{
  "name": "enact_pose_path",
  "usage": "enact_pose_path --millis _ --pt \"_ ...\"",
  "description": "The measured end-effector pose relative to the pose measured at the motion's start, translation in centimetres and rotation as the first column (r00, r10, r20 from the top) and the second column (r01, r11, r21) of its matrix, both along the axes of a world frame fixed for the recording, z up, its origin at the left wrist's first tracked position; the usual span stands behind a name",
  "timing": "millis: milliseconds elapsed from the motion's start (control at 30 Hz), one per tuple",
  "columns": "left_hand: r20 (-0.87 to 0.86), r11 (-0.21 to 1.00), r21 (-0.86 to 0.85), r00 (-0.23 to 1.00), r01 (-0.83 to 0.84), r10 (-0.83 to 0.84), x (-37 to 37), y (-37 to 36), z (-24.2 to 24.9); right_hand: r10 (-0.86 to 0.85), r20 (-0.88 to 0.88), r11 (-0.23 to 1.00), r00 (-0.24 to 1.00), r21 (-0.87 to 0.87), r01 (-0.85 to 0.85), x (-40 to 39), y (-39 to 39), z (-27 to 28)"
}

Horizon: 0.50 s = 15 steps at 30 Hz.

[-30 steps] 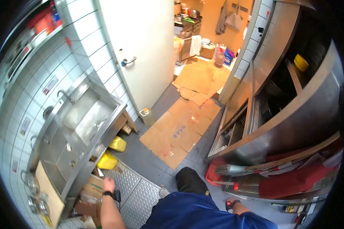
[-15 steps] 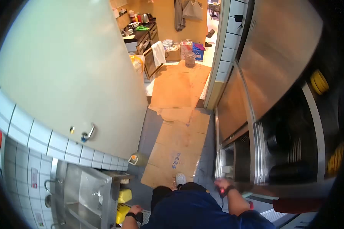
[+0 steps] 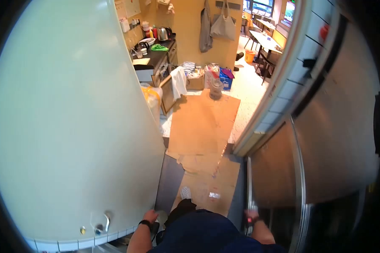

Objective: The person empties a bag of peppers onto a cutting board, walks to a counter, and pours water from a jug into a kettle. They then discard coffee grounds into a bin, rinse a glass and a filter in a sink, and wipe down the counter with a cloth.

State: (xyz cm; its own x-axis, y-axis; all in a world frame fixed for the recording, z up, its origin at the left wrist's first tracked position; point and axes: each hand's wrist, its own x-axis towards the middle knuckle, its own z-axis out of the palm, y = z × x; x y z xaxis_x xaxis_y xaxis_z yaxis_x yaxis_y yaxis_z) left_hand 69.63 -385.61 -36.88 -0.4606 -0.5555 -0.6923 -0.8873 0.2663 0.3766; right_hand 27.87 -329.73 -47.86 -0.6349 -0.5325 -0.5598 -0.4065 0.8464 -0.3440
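My left hand (image 3: 151,216) hangs low beside my body, with a dark band round the wrist. It is nearest to the pale door (image 3: 71,126) and its metal handle (image 3: 107,222). Its fingers are too small to make out. On the other side, my right hand (image 3: 251,215) is blurred by motion, close to the steel cabinet (image 3: 272,168). A dark band with a red light is at that wrist. Under me, cardboard sheets (image 3: 198,130) cover the floor, and one white shoe (image 3: 185,193) stands on them.
The doorway leads to a room with a clear plastic container (image 3: 215,89) on the cardboard. An open cupboard door with a white towel (image 3: 178,82) juts out at left, near a bag (image 3: 153,99). Boxes (image 3: 194,83) stand by the wall. Tables (image 3: 265,41) and chairs are beyond.
I have moved forward along the cardboard, and the doorway is nearer. The sink at left and the open shelves at right have mostly left view. My left hand has come forward.
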Motion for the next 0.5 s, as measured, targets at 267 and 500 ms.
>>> enact_pose_path --millis 267,500 --pt "-0.100 0.986 0.035 0.983 0.160 -0.156 -26.2 -16.7 8.5 -0.542 0.800 0.533 0.258 0.089 0.842 6.3 2.9 0.2" --pt "-0.264 0.938 -0.111 0.900 0.329 -0.347 -43.8 -22.9 12.5 -0.541 0.558 0.789 0.630 0.077 0.609 -6.6 -10.8 0.6"
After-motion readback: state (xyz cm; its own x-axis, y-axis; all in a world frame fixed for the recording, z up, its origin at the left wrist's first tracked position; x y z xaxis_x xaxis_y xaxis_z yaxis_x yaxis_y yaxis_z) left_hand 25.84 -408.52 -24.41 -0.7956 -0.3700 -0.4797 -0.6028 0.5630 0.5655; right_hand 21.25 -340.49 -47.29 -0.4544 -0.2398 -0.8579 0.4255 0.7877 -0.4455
